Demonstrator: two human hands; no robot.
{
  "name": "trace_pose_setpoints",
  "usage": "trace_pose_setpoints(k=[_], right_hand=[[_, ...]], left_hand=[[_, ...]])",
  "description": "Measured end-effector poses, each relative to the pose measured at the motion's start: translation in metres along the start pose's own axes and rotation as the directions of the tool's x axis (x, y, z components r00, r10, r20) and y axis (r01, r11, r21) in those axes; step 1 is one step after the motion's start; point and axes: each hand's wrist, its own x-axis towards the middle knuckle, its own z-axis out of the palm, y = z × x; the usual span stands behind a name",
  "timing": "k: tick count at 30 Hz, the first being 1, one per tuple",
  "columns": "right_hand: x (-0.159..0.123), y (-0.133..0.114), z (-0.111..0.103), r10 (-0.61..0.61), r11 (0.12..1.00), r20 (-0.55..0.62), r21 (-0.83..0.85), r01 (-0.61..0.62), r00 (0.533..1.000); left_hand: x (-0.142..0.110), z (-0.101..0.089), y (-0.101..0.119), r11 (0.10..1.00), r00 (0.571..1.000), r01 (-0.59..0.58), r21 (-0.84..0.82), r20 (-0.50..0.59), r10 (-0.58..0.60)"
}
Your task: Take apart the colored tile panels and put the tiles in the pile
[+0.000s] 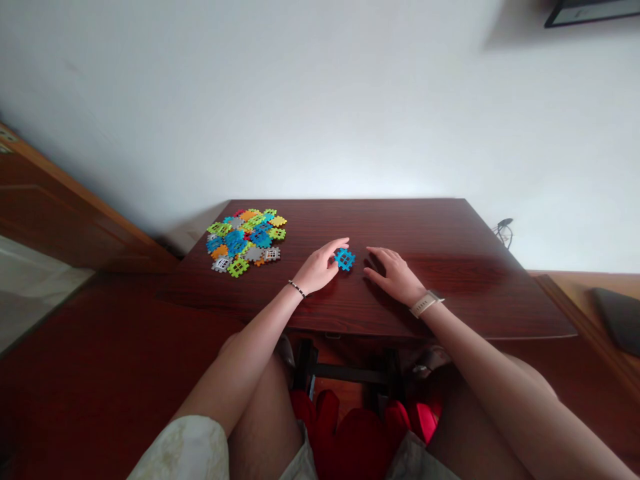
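Touching a blue plastic interlocking tile [345, 259] set apart between both hands, the left hand [316, 270] stays narrow, grip unclear; the right hand [395, 277] lies open just beside it on the worktop [425, 227]. A pile of mixed-colour tiles [245, 241] sits near the far left edge.

Left hand [317, 268] palm down, fingers extended; right hand [393, 275] palm down, fingers slightly curled.

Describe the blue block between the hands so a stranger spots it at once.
On the wooden table, colourful waffle blocks lie heaped to the left. Between the left hand and right hand sits one blue block, the only piece set apart from the heap.
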Motion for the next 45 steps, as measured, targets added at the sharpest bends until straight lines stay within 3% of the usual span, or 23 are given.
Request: trace_pose_setpoints(k=[5,12,19,23,27,33,41,45], right_hand=[[-0.001,-0.016,-0.007,-0.016,0.939,-0.001,0.343,0.015,1.000],[-0.002,-0.013,-0.006,-0.062,0.957,-0.036,0.283,0.069,0.997],[-0.003,-0.018,-0.001,-0.027,0.966,-0.080,0.255,0.047,0.996],[-0.001,-0.017,0.005,0.004,0.956,-0.087,0.291,0.022,0.996],[0.001,-0.013,0.010,0.037,0.943,-0.090,0.332,-0.005,0.995],[0.002,-0.008,0.014,0.051,0.958,-0.072,0.285,-0.029,0.996],[0.006,-0.005,0.018,0.026,0.978,-0.098,0.210,-0.005,0.995],[0.005,-0.004,0.019,0.016,0.974,-0.101,0.227,0.007,0.995]], left_hand=[[0.005,0.008,0.007,0.993,0.990,-0.114,-0.024,0.085,0.115],[0.010,0.018,-0.001,0.978,0.989,-0.146,-0.147,-0.022,0.144],[0.016,0.021,-0.004,0.930,0.985,-0.036,-0.366,-0.172,-0.030],[0.017,0.028,-0.006,0.893,0.970,0.047,-0.448,-0.194,-0.148],[0.018,0.031,-0.010,0.910,0.960,0.095,-0.405,-0.206,-0.191],[0.019,0.036,-0.017,0.968,0.959,0.092,-0.232,-0.241,-0.149],[0.019,0.043,-0.019,0.990,0.972,0.136,-0.047,-0.189,-0.142],[0.017,0.038,-0.020,0.992,0.983,0.113,-0.062,-0.141,-0.121]])
